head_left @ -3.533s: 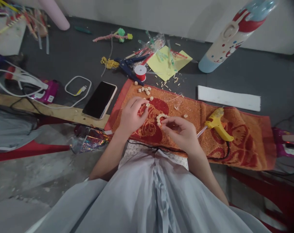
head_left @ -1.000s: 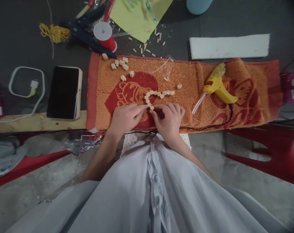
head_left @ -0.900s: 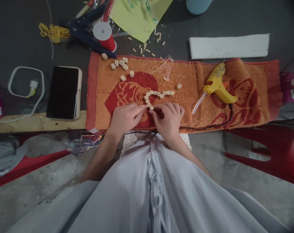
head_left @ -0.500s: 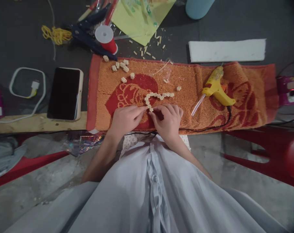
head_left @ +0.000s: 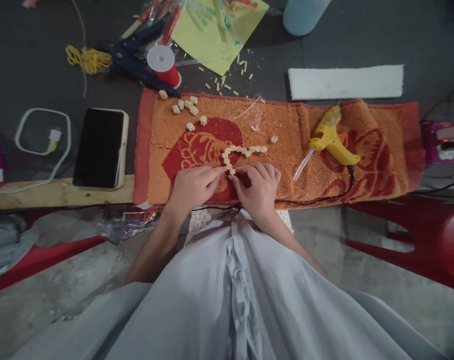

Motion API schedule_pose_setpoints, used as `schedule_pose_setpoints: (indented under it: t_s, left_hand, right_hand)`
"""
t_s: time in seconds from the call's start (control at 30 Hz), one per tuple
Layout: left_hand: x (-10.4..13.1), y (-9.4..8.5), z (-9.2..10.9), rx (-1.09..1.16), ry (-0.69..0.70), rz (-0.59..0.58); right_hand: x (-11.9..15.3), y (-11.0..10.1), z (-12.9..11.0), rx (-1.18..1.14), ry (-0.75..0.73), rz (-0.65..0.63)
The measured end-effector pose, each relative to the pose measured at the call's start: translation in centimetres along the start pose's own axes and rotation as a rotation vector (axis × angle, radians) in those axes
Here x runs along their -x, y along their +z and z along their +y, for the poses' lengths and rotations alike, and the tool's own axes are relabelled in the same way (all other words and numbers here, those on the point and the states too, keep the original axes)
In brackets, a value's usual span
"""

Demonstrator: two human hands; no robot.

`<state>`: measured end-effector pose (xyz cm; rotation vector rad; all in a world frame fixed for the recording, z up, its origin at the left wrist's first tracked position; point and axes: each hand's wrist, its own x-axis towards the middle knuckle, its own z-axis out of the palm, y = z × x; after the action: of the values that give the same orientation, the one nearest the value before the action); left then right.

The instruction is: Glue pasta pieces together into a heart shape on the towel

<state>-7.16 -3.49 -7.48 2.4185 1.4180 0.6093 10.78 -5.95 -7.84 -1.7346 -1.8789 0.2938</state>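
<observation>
A curved chain of small cream-coloured pieces [head_left: 245, 150] lies on the orange and red towel [head_left: 283, 120], its near end between my hands. My left hand [head_left: 194, 187] is closed, thumb and forefinger pinching the chain's near end from the left. My right hand [head_left: 259, 185] has its fingers curled together at the right of that end; whatever sits between its fingertips is hidden. One loose cream cluster [head_left: 274, 139] lies beyond the right hand. Several more clusters [head_left: 191, 106] sit toward the towel's far left corner.
A yellow glue gun [head_left: 334, 140] rests on the towel at the right, its cord running along the near edge. Left of the towel lies a phone [head_left: 99, 148]. A red thread spool [head_left: 164, 65], dark blue pliers-like tool [head_left: 136, 65] and white strip [head_left: 346, 82] are farther back.
The view has shifted slightly. Both hands keep nearly the same pose at the chain's near end.
</observation>
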Motion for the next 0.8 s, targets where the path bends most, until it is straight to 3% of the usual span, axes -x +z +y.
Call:
schedule_pose_setpoints:
  t_s: [0.53, 0.8]
  left_hand:
    - [0.02, 0.02, -0.05, 0.028, -0.013, -0.001]
    - [0.04, 0.18, -0.17, -0.044, 0.069, 0.063]
  right_hand:
    - [0.03, -0.07, 0.03, 0.009, -0.024, 0.022]
    - [0.05, 0.15, 0.08, 0.042, -0.039, 0.038]
